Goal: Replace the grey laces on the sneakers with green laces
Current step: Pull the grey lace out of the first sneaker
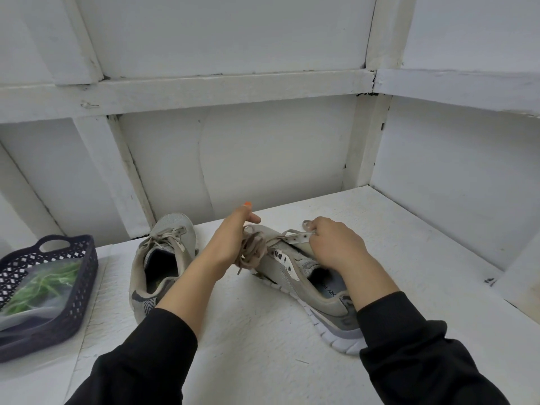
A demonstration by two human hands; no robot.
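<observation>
Between the hands lies a sneaker (317,298) on its side: left hand (230,241) grips its bunched grey lace (252,254), right hand (336,244) pinches its eyelet strip (298,237).

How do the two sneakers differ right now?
The left sneaker stands upright; the right sneaker lies tipped on its side. The left sneaker is laced, no hand on it; the right sneaker's grey lace is bunched in the left hand, the right hand pinching its eyelet strip. Both are grey.

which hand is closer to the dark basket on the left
Left. The left hand holds the grey laces, right of the basket; the right hand pinches the eyelet strip of the same sneaker, farther right.
</observation>
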